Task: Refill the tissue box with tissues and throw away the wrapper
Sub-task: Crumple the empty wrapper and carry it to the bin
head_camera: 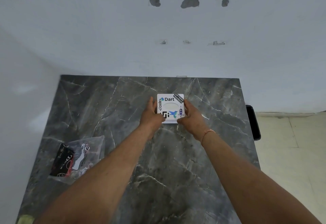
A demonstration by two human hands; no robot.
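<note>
A white square tissue box [170, 107] covered in stickers stands on the grey marble table [202, 153], toward its far middle. An oval slot on the lid shows pale tissue inside. My left hand [152, 116] grips the box's left side, thumb on the near corner. My right hand [191, 116] grips its right side, with a thin orange thread on the wrist. The wrapper [77, 158], a crumpled clear plastic bag with black and red print, lies flat on the table's near left part, apart from both hands.
A pale wall with patched holes rises right behind the table. A black bin [253, 122] stands beside the table's right edge on the light tiled floor [291, 153]. A yellowish object [26, 219] peeks in at the near left corner.
</note>
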